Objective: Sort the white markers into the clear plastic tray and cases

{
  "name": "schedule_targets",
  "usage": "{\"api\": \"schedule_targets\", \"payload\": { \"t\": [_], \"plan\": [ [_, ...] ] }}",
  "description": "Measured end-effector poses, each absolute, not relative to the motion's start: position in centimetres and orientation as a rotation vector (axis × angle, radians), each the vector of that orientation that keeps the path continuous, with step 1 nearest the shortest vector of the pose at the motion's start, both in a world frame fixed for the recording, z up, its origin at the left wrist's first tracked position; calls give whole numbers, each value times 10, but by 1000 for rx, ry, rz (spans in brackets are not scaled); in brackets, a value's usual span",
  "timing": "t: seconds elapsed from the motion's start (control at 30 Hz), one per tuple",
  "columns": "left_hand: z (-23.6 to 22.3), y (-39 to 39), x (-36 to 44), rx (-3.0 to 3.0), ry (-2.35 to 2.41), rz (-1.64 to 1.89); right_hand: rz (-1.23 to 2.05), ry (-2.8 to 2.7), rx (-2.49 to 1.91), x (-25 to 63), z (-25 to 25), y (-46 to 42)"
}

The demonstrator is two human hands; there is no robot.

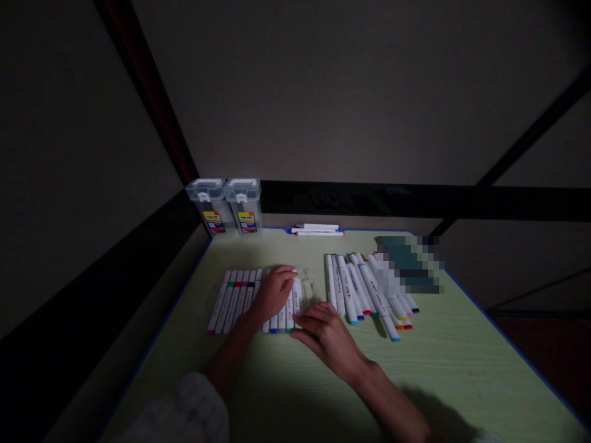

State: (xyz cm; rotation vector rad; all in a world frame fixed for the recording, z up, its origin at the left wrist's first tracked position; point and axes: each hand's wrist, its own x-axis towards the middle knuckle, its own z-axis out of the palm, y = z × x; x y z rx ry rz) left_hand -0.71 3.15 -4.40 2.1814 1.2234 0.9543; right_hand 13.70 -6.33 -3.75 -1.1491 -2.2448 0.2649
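A row of white marker pens [235, 298] with coloured caps lies side by side on the pale green table [438, 363]. My left hand [273, 292] rests flat on top of that row, fingers stretched toward its right end. My right hand [325, 335] lies just right of the row, fingers extended and touching the nearest pen ends. A second, looser group of markers [357, 289] lies fanned out to the right of both hands.
Two clear plastic marker cases [227, 206] with yellow labels stand upright at the table's back left corner. Two loose markers [317, 230] lie along the back edge. A pixelated dark patch [409, 264] covers something at the back right. Dark rails surround the table.
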Motion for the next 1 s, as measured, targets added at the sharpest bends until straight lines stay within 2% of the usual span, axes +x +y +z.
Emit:
{"api": "schedule_targets", "payload": {
  "t": [1.0],
  "plan": [
    [-45, 30, -9, 2233, 1230, 929, 350, -2262, -1066, 143, -34, -59]
  ]
}}
